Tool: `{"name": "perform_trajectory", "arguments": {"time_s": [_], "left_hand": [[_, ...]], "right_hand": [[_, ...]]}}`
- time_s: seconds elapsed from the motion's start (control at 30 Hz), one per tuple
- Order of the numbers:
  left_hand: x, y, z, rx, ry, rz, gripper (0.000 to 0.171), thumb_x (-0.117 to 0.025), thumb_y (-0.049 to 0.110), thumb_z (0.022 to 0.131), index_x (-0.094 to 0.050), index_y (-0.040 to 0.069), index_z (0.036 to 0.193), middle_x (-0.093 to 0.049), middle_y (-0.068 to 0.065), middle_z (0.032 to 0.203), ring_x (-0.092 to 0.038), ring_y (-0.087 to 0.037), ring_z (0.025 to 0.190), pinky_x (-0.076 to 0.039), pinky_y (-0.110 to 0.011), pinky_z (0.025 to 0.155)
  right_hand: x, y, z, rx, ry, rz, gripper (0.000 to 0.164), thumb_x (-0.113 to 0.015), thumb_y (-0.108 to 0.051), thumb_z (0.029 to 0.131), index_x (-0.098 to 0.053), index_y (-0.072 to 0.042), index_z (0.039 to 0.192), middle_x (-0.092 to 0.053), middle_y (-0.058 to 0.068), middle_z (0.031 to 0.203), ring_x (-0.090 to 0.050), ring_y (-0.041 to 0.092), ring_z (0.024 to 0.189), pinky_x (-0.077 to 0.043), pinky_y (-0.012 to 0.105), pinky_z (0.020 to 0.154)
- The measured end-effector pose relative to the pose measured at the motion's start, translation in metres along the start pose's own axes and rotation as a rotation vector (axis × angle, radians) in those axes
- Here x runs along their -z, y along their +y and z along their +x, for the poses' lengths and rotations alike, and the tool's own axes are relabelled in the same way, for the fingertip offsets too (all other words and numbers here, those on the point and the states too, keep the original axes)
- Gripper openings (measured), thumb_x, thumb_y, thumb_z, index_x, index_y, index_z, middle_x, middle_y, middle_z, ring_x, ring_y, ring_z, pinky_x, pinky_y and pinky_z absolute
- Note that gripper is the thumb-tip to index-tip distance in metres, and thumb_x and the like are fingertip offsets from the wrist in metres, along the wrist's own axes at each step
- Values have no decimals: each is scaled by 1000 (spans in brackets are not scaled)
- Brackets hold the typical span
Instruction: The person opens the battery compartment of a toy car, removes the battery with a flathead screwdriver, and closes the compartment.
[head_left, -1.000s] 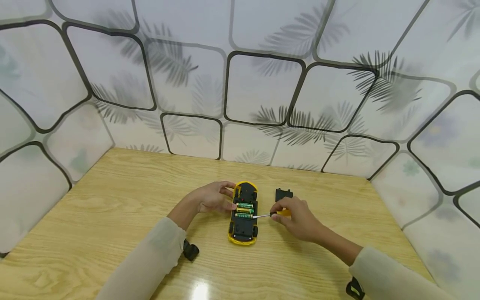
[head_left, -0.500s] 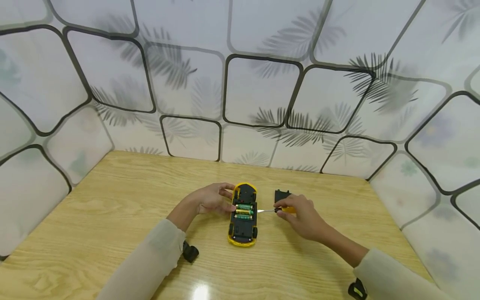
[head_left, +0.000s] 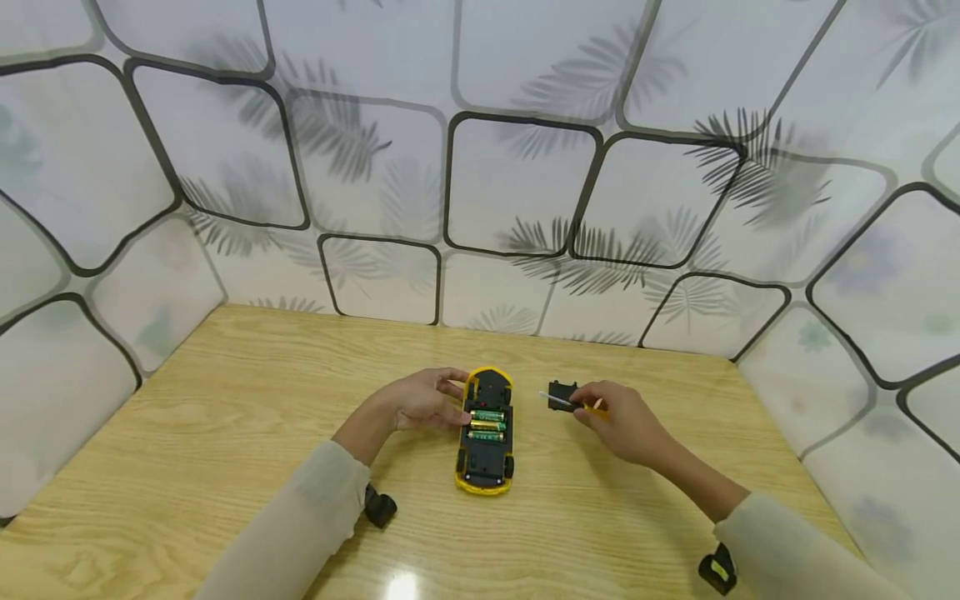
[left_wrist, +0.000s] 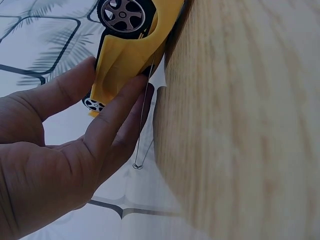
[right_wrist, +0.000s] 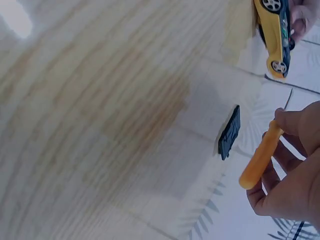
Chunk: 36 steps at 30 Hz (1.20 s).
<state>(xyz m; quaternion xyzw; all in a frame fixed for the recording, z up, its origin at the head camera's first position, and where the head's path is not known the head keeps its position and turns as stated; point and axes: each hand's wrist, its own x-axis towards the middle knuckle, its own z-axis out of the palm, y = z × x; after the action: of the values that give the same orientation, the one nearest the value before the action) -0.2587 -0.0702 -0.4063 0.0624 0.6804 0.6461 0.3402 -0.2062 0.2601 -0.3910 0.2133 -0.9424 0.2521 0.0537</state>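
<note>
Upside down on the table lies a yellow toy car (head_left: 484, 463), its black underside facing up. Three green-and-gold batteries (head_left: 487, 426) sit side by side in its uncovered compartment. My left hand (head_left: 427, 398) holds the car by its left side, thumb on the underside's edge and fingers along the yellow body (left_wrist: 117, 65). To the car's right, my right hand (head_left: 621, 421) grips a screwdriver by its orange handle (right_wrist: 262, 157), with the metal shaft pointing left. In the head view the shaft overlaps the black battery cover (head_left: 564, 387) lying on the table.
The wooden table (head_left: 285, 483) is bordered at the back and sides by patterned white panels (head_left: 517, 183). Black wrist-worn devices show under both sleeves, one at the left forearm (head_left: 380, 507) and another at the right (head_left: 717, 570).
My right hand has drawn the screwdriver tip away from the batteries and moved it right and back, over toward the battery cover. My left hand stays on the car.
</note>
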Motion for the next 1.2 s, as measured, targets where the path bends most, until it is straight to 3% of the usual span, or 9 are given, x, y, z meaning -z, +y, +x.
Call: {"name": "perform_trajectory", "arguments": {"time_s": [0.13,0.37,0.57,0.8,1.2], "left_hand": [[0,0,0,1,-1,-4,76,-72,-13,88,-38,5,154,-49,-22,142,-67,-33,110,-60,-42,88],[0,0,0,3,-4,-13,74,-71,-13,89,-39,5,154,-49,-22,141,-67,-33,109,-60,-41,89],[-1,0,1,6,7,-16,75,-72,-13,88,-40,7,153,-50,-21,140,-68,-32,107,-60,-42,88],[-2,0,-1,3,-1,-18,77,-72,-13,88,-38,6,154,-51,-21,139,-68,-32,106,-60,-43,88],[0,0,0,3,-13,-22,77,-72,-13,88,-38,7,154,-50,-21,140,-68,-33,107,-61,-43,87]], "right_hand": [[7,10,6,-45,-48,0,15,-72,-10,96,-74,-6,111,-68,4,94,-61,16,78,-53,33,67],[16,29,16,-145,-111,-7,19,-70,-15,99,-71,-2,113,-70,8,94,-67,22,82,-57,40,68],[17,41,24,-216,-125,-30,24,-72,-18,98,-71,1,111,-72,9,90,-66,21,76,-58,43,69],[14,48,31,-340,-150,61,29,-70,-18,99,-67,7,112,-70,16,92,-65,16,60,-59,33,56],[9,62,41,-484,-174,106,26,-72,-18,98,-66,7,103,-67,13,80,-67,16,57,-61,34,57]]}}
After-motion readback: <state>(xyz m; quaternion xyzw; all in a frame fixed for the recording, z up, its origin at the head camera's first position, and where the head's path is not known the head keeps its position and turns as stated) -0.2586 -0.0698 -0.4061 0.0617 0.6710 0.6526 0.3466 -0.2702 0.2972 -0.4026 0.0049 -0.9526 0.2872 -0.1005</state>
